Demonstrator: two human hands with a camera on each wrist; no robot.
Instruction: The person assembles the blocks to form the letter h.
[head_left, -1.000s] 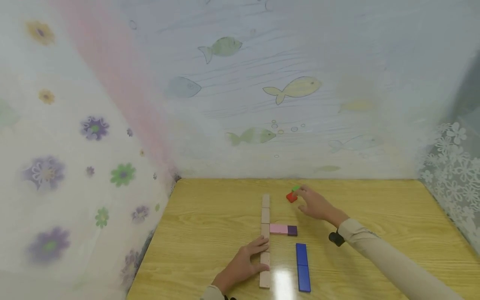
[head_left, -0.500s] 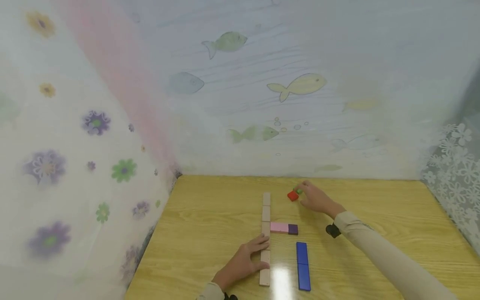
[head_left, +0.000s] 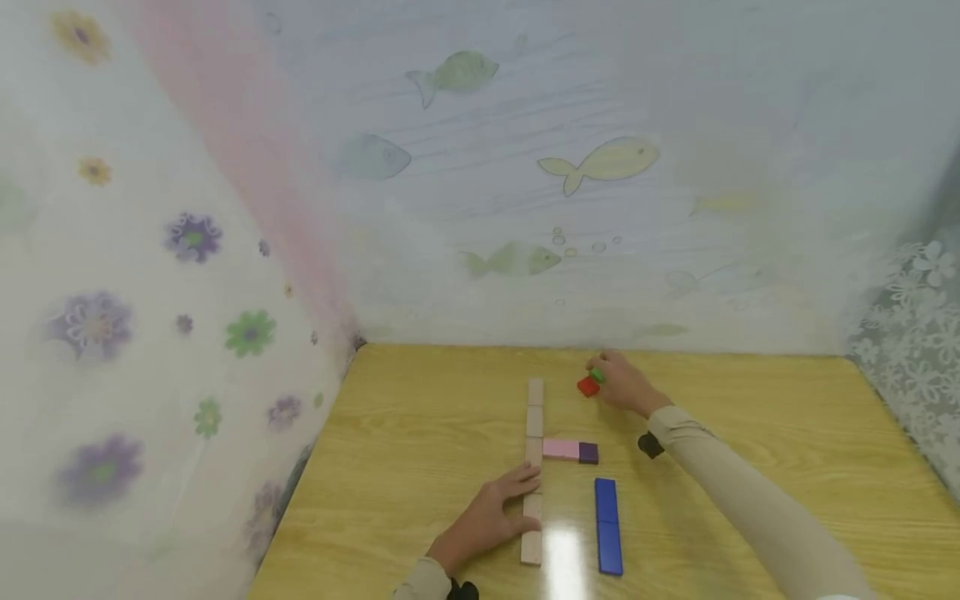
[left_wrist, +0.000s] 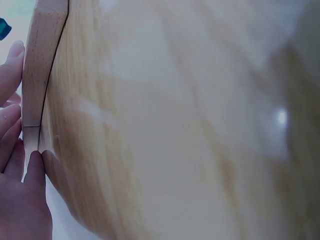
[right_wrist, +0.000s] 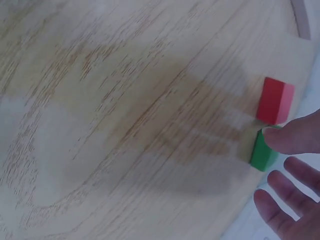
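Between my right hand (head_left: 624, 387) and the red block (head_left: 588, 386) sits a small green block (head_left: 597, 375). In the right wrist view my right thumb (right_wrist: 285, 136) lies against the green block (right_wrist: 262, 150), its corner close to the red block (right_wrist: 274, 101); that hand's index finger is mostly hidden there. In the head view the fingers curl round the green block from behind. My left hand (head_left: 487, 515) rests with extended fingers and thumb on a straight row of plain wooden blocks (head_left: 532, 505). Its fingers also touch the wooden blocks (left_wrist: 44, 45) in the left wrist view.
A pink block (head_left: 561, 450) with a dark purple block (head_left: 588, 453) at its end juts right from the wooden row. Two blue blocks (head_left: 609, 527) lie end to end nearer the front. Behind the wooden table (head_left: 420, 400) stands a wall with painted fish (head_left: 615, 158).
My right hand has shifted slightly leftward and round the green block, which has turned and slid a little beside the red one. The left hand keeps its place on the wooden row.
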